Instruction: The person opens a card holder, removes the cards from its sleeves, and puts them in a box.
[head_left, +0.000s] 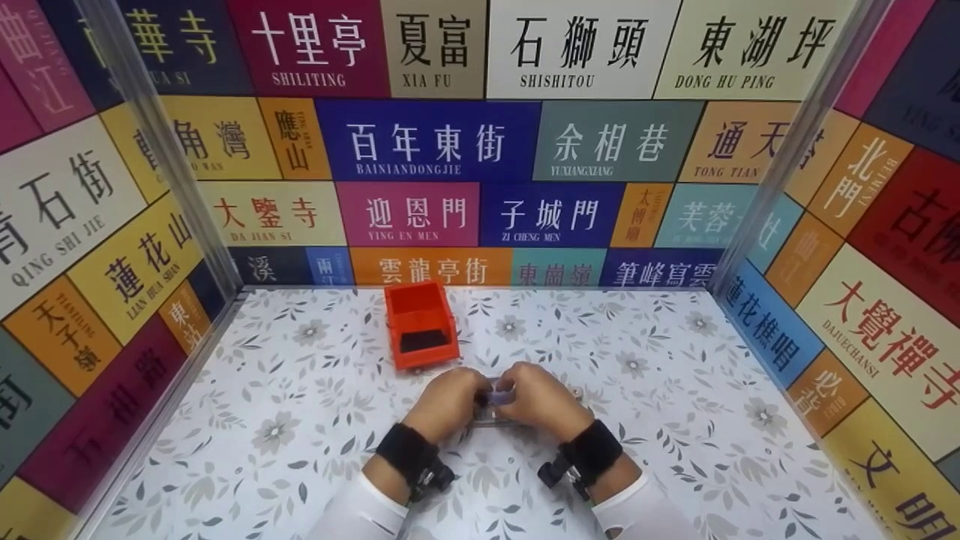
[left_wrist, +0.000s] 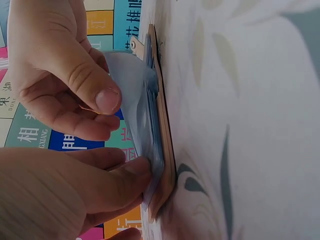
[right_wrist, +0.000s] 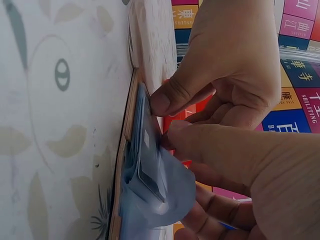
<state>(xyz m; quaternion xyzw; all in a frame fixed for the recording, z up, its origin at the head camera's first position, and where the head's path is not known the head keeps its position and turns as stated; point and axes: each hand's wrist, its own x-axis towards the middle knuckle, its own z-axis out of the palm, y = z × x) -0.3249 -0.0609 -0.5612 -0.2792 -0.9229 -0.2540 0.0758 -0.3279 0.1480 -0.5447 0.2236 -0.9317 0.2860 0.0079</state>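
A card holder (head_left: pixel 495 421) with a brown cover (left_wrist: pixel 162 165) and clear plastic sleeves (left_wrist: pixel 145 120) lies on the table in front of me. My left hand (head_left: pixel 450 397) pinches the sleeves at one end between thumb and fingers. From the other side my right hand (head_left: pixel 541 397) holds a raised clear sleeve (right_wrist: pixel 177 192), its thumb bent close to the left fingertips. A flat card (right_wrist: pixel 150 157) shows within the plastic in the right wrist view. At one end of the cover, a strap with a metal snap (left_wrist: pixel 134 46) sticks up. In the head view both hands hide most of the holder.
An orange-red bin (head_left: pixel 424 358) stands behind my hands, slightly left, with a black item (head_left: pixel 424 340) inside. The table (head_left: pixel 285 480) has a floral-patterned cover. Panels of colourful signs (head_left: pixel 427 142) enclose the back and both sides.
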